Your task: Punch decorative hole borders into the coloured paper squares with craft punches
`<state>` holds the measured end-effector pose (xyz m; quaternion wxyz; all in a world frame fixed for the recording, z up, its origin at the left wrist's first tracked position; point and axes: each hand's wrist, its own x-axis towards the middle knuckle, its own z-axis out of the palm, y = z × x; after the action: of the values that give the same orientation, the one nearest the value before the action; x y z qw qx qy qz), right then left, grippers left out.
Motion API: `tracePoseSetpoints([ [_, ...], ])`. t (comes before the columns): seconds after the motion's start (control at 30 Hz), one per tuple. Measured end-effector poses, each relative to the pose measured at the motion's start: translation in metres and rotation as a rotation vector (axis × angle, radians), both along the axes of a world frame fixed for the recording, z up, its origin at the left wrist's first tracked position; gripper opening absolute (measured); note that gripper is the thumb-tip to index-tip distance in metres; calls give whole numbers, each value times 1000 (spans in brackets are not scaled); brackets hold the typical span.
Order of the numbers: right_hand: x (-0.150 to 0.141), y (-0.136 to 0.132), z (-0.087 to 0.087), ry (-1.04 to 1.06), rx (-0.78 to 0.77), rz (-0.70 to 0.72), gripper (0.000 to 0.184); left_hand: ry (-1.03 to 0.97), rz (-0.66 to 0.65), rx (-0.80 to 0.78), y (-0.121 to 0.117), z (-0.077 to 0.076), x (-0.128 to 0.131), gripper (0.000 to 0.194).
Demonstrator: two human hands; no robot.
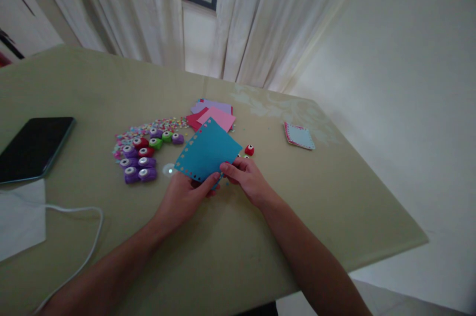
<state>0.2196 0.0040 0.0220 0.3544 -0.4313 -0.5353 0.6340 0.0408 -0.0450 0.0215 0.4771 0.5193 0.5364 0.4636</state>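
A blue paper card is held up over the table, tilted, with small shaped holes punched along its left and lower edges. My left hand grips the lower edge, thumb on top and fingers underneath. At the lower right corner, my right hand is closed, its thumb pressed close to the card's edge. Whatever lies under the card between the right fingers is hidden. Just beyond that hand sits a red craft punch, with green bits partly covered beside it.
Several purple, red and green craft punches stand left of the card, before scattered paper confetti. Pink and lilac paper sheets lie behind. A punched card stack rests at right; a dark tablet and white cable at left.
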Motion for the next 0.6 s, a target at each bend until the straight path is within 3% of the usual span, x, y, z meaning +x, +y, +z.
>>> tracePoseSetpoints([
  [0.2,2,2,2,111,-26,-78,47,-18,44,-2,1,-2,-2,32],
  [0.3,8,9,5,152,49,-246,42,-56,78,-51,0,-2,-2,38],
  [0.43,23,20,4,-131,369,-385,37,-95,112,-69,-1,1,0,42],
  [0.6,38,26,2,-539,717,-390,31,-79,160,-49,-1,7,1,39],
])
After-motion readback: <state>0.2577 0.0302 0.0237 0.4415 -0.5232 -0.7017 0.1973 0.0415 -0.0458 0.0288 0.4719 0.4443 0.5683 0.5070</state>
